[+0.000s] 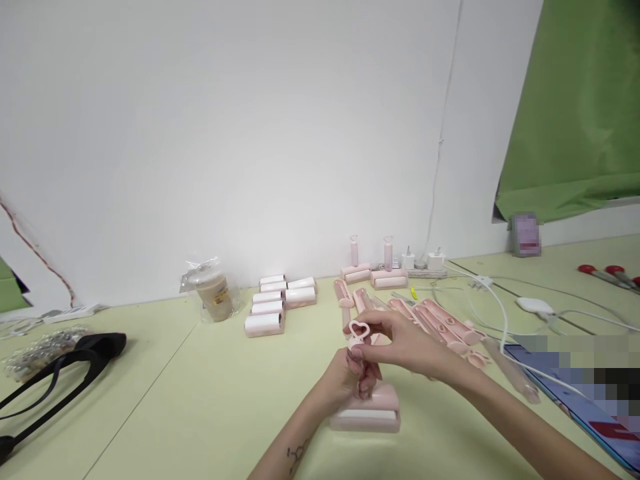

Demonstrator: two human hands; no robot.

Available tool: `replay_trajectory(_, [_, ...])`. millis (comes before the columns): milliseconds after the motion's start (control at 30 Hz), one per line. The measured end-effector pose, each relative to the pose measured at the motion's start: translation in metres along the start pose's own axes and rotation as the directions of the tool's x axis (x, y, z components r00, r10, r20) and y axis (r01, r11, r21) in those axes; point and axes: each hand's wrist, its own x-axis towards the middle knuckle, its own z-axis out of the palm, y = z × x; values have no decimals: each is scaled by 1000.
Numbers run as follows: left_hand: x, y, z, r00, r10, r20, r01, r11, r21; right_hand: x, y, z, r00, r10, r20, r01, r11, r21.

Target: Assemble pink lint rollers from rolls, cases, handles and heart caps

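A pale pink piece with a heart-shaped loop (359,329) stands upright between my hands. My left hand (345,383) is closed around its lower part, and the fingers hide most of that part. From the right, my right hand (397,340) pinches it just below the heart loop, with thumb and fingers close together. Directly beneath my left hand, a pink case holding a white roll (367,417) lies on the table. Beyond my right hand are several open pink case halves (443,323) and small loose pink parts (477,359).
Several pink cases with white rolls (264,325) are grouped at centre-left. Two pink handles (389,255) stand by the wall behind more cases. A bagged cup (217,297) sits left. Chargers, white cables (503,313) and a blue-edged phone (565,403) lie right; black straps (95,353) lie left.
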Motion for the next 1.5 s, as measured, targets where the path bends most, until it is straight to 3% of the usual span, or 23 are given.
replay_trajectory(167, [0, -3, -2, 999, 32, 8, -32, 999, -11, -1, 1, 7, 999, -41, 33, 37, 993, 115])
replay_trajectory(500, [0, -6, -5, 1000, 19, 24, -18, 998, -58, -4, -4, 10, 993, -119, 7, 119, 991, -54])
replay_trajectory(633, [0, 4, -5, 1000, -8, 26, 13, 974, -227, -7, -4, 16, 994, -112, -13, 112, 993, -49])
replay_trajectory(833, [2, 6, 9, 987, -53, -154, -3, 939, -344, -12, 1, 25, 986, -130, -107, 116, 986, -123])
replay_trajectory(1033, [4, -5, 27, 869, -103, -485, -77, 938, -338, -15, 11, 40, 949, -187, -255, 177, 982, -60])
replay_trajectory(1133, [5, -4, 31, 818, -125, -561, -52, 956, -289, -16, 18, 48, 931, -184, -314, 195, 981, 2])
replay_trajectory(1233, [5, -2, 31, 809, -136, -571, -37, 959, -281, -16, 20, 50, 920, -173, -352, 198, 980, 37])
replay_trajectory(1300, [5, -2, 30, 836, -92, -542, -68, 961, -268, -14, 18, 45, 928, -206, -310, 222, 975, 17])
replay_trajectory(1400, [4, -1, 29, 882, -14, -472, -107, 968, -228, -8, 11, 33, 954, -272, -128, 271, 962, -22])
replay_trajectory(1500, [4, -2, 28, 892, 5, -452, -110, 972, -206, -1, 9, 27, 939, -343, 16, 342, 939, 16])
